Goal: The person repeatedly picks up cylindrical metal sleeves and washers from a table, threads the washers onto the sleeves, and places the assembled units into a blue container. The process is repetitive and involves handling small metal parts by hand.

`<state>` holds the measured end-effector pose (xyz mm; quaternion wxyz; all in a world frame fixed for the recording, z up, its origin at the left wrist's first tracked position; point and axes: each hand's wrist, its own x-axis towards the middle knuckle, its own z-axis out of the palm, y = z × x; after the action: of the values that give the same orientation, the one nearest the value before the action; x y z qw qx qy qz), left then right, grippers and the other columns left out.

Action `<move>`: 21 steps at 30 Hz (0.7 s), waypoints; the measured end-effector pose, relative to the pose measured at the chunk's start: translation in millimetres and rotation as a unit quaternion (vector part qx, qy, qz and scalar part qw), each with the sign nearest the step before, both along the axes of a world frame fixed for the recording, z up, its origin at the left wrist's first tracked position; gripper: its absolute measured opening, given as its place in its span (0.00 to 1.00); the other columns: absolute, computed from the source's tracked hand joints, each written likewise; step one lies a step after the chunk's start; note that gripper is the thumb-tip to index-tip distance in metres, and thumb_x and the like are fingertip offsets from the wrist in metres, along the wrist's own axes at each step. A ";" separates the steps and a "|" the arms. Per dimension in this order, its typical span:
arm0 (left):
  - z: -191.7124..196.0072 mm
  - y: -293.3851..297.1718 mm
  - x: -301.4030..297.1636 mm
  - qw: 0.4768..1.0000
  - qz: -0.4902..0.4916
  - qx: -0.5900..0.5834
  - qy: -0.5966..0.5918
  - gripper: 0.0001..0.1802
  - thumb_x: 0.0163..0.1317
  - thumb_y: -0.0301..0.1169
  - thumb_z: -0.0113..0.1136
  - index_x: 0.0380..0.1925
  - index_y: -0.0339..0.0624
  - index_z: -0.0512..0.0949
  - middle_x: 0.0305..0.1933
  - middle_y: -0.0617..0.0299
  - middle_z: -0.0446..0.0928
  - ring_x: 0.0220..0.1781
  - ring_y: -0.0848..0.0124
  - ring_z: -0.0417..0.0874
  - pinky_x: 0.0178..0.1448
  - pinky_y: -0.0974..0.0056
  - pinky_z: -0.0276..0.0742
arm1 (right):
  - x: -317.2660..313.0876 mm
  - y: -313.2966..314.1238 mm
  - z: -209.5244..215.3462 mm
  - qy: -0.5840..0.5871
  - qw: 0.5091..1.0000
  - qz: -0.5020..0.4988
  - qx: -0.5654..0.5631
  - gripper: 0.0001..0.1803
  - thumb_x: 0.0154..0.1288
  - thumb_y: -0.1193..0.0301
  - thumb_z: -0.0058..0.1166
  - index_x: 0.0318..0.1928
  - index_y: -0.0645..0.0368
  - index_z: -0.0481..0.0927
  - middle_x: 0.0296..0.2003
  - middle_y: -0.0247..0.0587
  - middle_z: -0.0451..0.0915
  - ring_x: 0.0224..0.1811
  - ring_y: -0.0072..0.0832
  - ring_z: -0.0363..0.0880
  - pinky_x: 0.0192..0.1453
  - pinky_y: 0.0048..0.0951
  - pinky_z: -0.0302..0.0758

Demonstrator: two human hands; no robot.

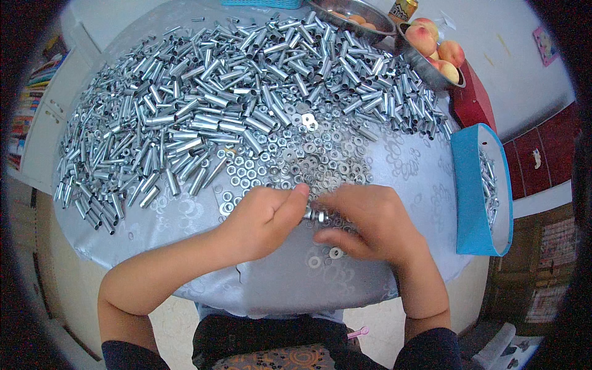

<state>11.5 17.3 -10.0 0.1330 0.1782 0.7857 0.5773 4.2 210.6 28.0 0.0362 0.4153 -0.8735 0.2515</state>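
Left hand [266, 219]: closed, gripping the left end of a metal fastener [317, 216] between thumb and curled fingers. Right hand [373, 219]: open, motion-blurred, thumb and fingers parted about the free end.

Metal fastener: one, held near the front of the surface [283, 280], between both hands; apparently a bolt bearing a nut, though largely hidden by fingers.

Handling, by judgement: keep the left pinch firm and well back from the free end; bring right thumb and fingertips in line with the axis; turn lightly, without forcing; back off at any tilt or binding. Work low over the surface, to catch any dropped part.

Washers [308, 165]: many, flat, heaped just beyond the hands.
Nuts [242, 172]: many, loose, left of the washers.
Metal tubes [185, 145]: a broad pile, silver, across the far and left parts.
Loose rings [314, 263]: two, near the right thumb.
Blue bin [467, 203]: one, at the right edge, holding silver hardware [487, 185].
Steel bowl [425, 71]: one, far right, filled with peaches [421, 39].
Red box [475, 105]: one, beside the bowl.
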 end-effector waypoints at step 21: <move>1.0 -0.2 -0.1 0.997 -0.039 -0.060 0.042 0.24 0.66 0.39 0.36 0.18 0.35 0.70 0.16 0.44 0.69 0.20 0.48 0.72 0.25 0.55 0.66 | -1.1 2.7 -3.3 -0.046 0.997 0.006 0.057 0.10 0.52 0.63 0.57 0.30 0.56 0.75 0.21 0.41 0.73 0.23 0.41 0.74 0.26 0.38 0.69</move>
<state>11.4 17.1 -9.0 0.1326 0.2242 0.8164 0.5154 3.1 213.3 24.7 -0.0291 0.4098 -0.8848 0.2200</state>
